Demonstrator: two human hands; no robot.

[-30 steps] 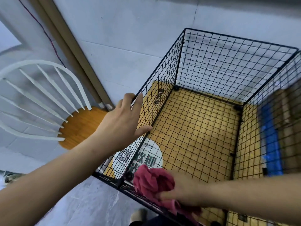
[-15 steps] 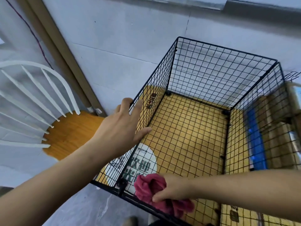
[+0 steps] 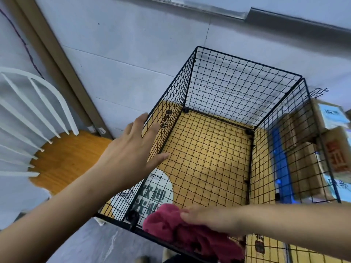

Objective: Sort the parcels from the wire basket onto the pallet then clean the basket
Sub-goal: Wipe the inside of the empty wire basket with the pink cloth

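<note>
Along the near rim of the empty wire basket [image 3: 218, 158], right hand [image 3: 210, 218] fingers pinch a pink rag [image 3: 182, 230]. Left hand [image 3: 131, 152], fingers spread, braces the side panel; I'd wipe slowly, wire by wire. Parcels [image 3: 311, 149] sit outside.

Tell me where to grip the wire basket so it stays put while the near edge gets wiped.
Grip the wire basket by the top rim of its left wall, coming from outside and above. That rim is a bare straight wire at arm height, and the left hand already lies open against it. It is clear of the near rim, where the right hand presses the red cloth.
</note>
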